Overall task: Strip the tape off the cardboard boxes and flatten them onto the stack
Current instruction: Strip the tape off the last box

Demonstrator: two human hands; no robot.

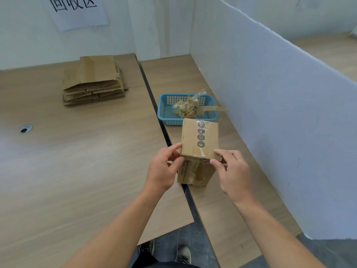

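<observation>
White walls stand at the back, with a paper sign (77,10) stuck up on the left. Under it, on the left side of the brown worktop (77,161), sits the stack of flat cardboard (94,82), far from our hands.

Next comes our left hand (164,171). Its grip is narrow, and the thumb and fingers pinch the near left corner of the cardboard box (199,140). We hold the box at the near edge of the right worktop, beside the dark gap. We cannot tell if its bottom rests on the top or hangs just above it. Clear tape (201,152) runs over the near edge and down the front.

Just behind the box is the blue basket (163,113), with a heap of tape scraps (185,107) in it.

Our right hand (231,171) is also in a narrow grip. It pinches the near right edge of the box, just beside the tape. A white board wall (289,113) stands on the far right.

We think the job now is to get the tape off this box. To do it well, we should hold the box firm with the left hand. The right hand should find a loose end of tape and pull slow and low along the box, so the tape comes off in one long piece. Then the tape goes in the basket, and the box can be pressed flat for the stack.
</observation>
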